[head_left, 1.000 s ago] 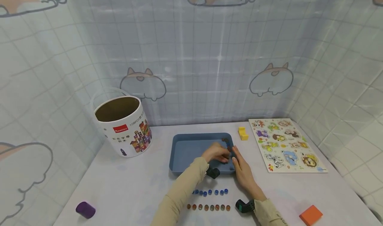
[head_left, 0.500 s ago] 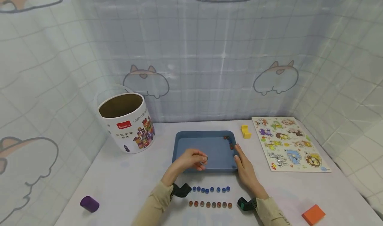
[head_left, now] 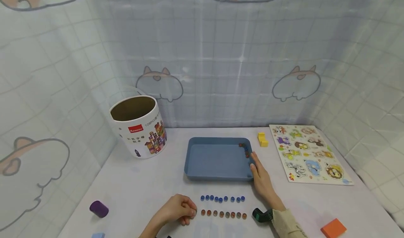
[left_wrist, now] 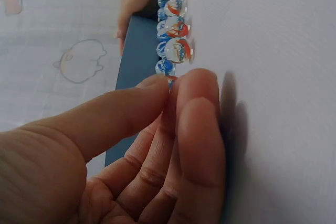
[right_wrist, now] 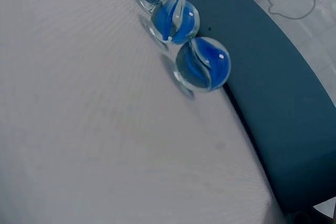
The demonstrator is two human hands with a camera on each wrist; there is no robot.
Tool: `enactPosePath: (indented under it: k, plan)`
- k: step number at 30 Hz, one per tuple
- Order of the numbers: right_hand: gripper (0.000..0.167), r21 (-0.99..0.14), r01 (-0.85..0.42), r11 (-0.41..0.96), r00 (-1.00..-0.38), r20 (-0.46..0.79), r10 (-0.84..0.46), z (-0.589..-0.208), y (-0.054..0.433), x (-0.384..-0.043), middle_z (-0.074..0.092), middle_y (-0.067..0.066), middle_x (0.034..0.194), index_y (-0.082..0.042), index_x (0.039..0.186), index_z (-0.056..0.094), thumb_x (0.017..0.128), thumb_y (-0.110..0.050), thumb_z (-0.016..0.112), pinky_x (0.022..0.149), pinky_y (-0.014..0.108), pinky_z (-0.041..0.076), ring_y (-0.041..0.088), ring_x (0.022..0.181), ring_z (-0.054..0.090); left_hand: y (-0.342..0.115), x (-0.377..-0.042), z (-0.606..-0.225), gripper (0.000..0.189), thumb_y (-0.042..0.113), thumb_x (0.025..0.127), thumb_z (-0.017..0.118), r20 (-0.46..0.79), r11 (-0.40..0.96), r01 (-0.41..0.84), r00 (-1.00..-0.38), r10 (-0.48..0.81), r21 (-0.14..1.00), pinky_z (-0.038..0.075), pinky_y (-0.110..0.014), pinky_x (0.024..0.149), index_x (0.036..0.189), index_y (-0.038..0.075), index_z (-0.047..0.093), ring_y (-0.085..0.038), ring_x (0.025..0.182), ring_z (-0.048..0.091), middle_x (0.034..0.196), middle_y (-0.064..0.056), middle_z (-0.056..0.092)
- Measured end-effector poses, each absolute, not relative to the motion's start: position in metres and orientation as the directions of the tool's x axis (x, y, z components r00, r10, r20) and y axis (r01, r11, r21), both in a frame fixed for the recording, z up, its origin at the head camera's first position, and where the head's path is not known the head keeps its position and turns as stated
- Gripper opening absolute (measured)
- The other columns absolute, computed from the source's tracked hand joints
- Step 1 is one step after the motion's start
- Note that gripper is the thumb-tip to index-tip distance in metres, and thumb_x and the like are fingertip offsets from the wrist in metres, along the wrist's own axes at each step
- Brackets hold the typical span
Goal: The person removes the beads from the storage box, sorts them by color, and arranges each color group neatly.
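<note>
Pale grid-patterned sheeting (head_left: pixel 217 101) printed with cartoon dogs closes off the back and sides of the white tabletop (head_left: pixel 151 175), as we see from the head view. Near the back on the left we find a white printed bucket (head_left: pixel 142 134), with a purple cylinder (head_left: pixel 99 209) and a light blue piece (head_left: pixel 98 235) in front of it. On the right lie a yellow block (head_left: pixel 262 140), an animal puzzle board (head_left: pixel 320 178) and an orange block (head_left: pixel 333 228). Between them sits a blue-grey tray (head_left: pixel 214 161), with a few small marbles (head_left: pixel 247 154) bunched along its right side. Nearer to us, two rows run across the cloth: blue marbles (head_left: pixel 220 200) closer to the tray, orange-swirled marbles (head_left: pixel 221 214) in front. We see the right hand (head_left: pixel 263 185) resting on the tray's right wall, fingers straight, a black wrist camera (head_left: pixel 262 215) below it. The left hand (head_left: pixel 176 210) is low over the cloth, fingertips narrowed together at the left end of the orange-swirled row. From the left wrist, we make out a pinched marble (left_wrist: pixel 170 82) between thumb and forefinger, mostly hidden by them, with both rows receding beyond. From the right wrist, we see four clear marbles with blue swirls, lined up on the cloth beside the tray's outer wall.
</note>
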State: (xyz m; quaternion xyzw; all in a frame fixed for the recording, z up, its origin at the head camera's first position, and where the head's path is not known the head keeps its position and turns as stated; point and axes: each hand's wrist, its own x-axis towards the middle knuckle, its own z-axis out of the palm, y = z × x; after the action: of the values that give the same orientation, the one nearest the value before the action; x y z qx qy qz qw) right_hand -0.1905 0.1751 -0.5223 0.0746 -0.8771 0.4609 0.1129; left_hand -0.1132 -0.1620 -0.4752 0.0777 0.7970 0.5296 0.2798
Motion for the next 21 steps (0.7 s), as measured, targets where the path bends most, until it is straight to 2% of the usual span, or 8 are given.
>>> enactPosePath:
  k: [2,5,8,11,15,18,21]
  plan:
    - [0.051,-0.791,-0.232,0.566,-0.964,0.265,-0.024,-0.522,0.176,-0.191,0.023,0.014,0.160,-0.009,0.153,0.028,0.107,-0.030,0.034,0.120,0.025,0.015,0.036,0.147,0.024,-0.160,-0.113,-0.474,0.006,0.007,0.085,0.071,-0.344,0.432,-0.151,-0.842,0.415,0.889,0.048,-0.020,0.044,0.088,0.002,0.069,-0.006,0.047,0.057,0.065,-0.001,0.066]
    - [0.051,-0.793,-0.226,0.566,-0.966,0.258,-0.025,-0.522,0.176,-0.191,0.024,0.013,0.160,-0.009,0.153,0.028,0.107,-0.029,0.034,0.117,0.044,0.019,0.036,0.147,0.024,-0.156,-0.112,-0.471,0.005,0.006,0.085,0.072,-0.330,0.450,-0.127,-0.851,0.408,0.884,0.045,-0.019,0.042,0.088,0.003,0.069,-0.005,0.044,0.055,0.063,-0.001,0.066]
    - [0.050,-0.788,-0.229,0.571,-0.965,0.262,-0.025,-0.522,0.176,-0.191,0.025,0.014,0.160,-0.009,0.153,0.030,0.107,-0.029,0.034,0.115,0.049,0.020,0.036,0.147,0.024,-0.155,-0.110,-0.471,0.005,0.008,0.084,0.073,-0.320,0.477,-0.103,-0.858,0.401,0.873,0.039,-0.017,0.039,0.087,0.005,0.069,-0.003,0.038,0.050,0.060,0.000,0.064]
    - [0.050,-0.782,-0.236,0.577,-0.961,0.274,-0.022,-0.522,0.175,-0.192,0.026,0.014,0.160,-0.008,0.152,0.031,0.107,-0.030,0.034,0.116,0.046,0.021,0.036,0.147,0.025,-0.154,-0.110,-0.472,0.006,0.010,0.083,0.074,-0.323,0.502,-0.090,-0.858,0.399,0.860,0.035,-0.015,0.037,0.086,0.008,0.069,-0.001,0.035,0.046,0.056,0.001,0.062]
    - [0.050,-0.784,-0.238,0.573,-0.961,0.274,-0.025,-0.522,0.175,-0.191,0.025,0.013,0.160,-0.008,0.152,0.031,0.107,-0.029,0.035,0.117,0.041,0.019,0.035,0.147,0.025,-0.154,-0.118,-0.461,0.010,0.015,0.087,0.071,-0.311,0.508,-0.067,-0.856,0.412,0.858,0.033,-0.016,0.036,0.094,0.008,0.070,-0.002,0.034,0.044,0.057,0.000,0.063]
    - [0.050,-0.788,-0.237,0.569,-0.962,0.270,-0.026,-0.522,0.175,-0.190,0.024,0.014,0.160,-0.008,0.153,0.030,0.107,-0.029,0.035,0.119,0.035,0.018,0.036,0.147,0.024,-0.150,-0.135,-0.446,0.022,0.022,0.093,0.066,-0.249,0.478,-0.014,-0.867,0.431,0.878,0.035,-0.020,0.037,0.105,0.003,0.069,-0.004,0.038,0.046,0.064,-0.006,0.067]
    - [0.051,-0.791,-0.238,0.564,-0.962,0.274,-0.021,-0.521,0.175,-0.189,0.024,0.014,0.160,-0.009,0.153,0.029,0.107,-0.030,0.035,0.120,0.028,0.016,0.036,0.147,0.024,-0.137,-0.159,-0.431,0.031,0.025,0.096,0.061,-0.167,0.427,0.049,-0.876,0.453,0.903,0.043,-0.028,0.042,0.113,-0.001,0.066,-0.009,0.044,0.052,0.075,-0.015,0.070]
